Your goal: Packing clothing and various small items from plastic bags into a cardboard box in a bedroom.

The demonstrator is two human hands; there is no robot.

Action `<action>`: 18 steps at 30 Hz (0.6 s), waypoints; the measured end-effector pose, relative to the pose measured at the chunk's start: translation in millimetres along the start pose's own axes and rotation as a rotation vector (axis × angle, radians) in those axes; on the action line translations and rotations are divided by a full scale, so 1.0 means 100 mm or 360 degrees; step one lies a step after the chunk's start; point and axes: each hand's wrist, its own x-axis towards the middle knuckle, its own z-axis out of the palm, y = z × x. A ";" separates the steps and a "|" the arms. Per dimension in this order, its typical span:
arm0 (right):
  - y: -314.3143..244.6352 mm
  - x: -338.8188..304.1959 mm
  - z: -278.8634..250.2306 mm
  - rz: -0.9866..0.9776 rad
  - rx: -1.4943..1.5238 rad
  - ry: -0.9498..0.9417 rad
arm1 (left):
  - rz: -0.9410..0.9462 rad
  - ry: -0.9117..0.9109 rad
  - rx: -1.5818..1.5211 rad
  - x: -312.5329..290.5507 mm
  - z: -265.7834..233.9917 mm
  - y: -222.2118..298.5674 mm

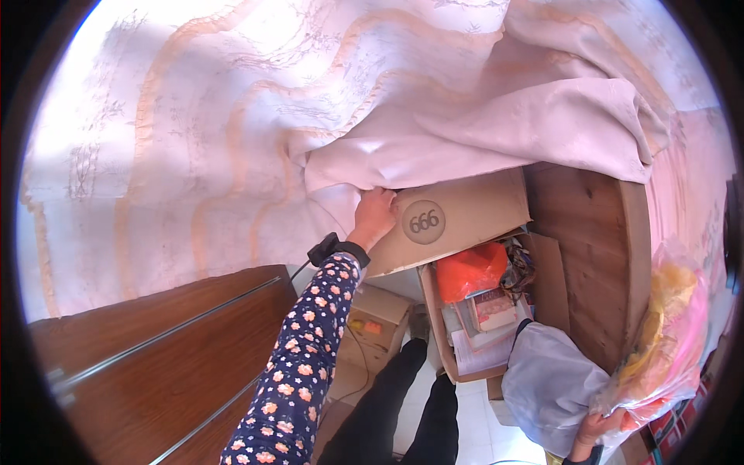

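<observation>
My left hand [376, 215] reaches up to the left end of a brown cardboard panel [480, 203]. Its fingers are curled at the panel's upper edge, right where the pink cloth [434, 143] hangs down, and the fingertips are partly hidden. At the lower right, my right hand [593, 434] is closed on the lower end of a clear plastic bag [659, 341] with yellow and pink stuff inside. A pale grey-white bag [554, 376] lies beside that hand. Below the panel, an open cardboard box [442, 333] holds a red plastic bag [471, 271], booklets [494, 310] and papers.
A patterned white and pink bedspread [194, 139] covers the far side. Brown wooden drawers [178, 349] with metal strips stand at the left, a wooden board [593, 240] at the right. Another cardboard box [380, 302] is on the floor near my legs [387, 403]. A thin cable runs beside it.
</observation>
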 end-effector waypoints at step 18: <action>-0.42 0.22 -0.04 -0.0087 0.0155 -0.0016 | 0.0042 0.0365 -0.0254 -0.57 -0.59 0.41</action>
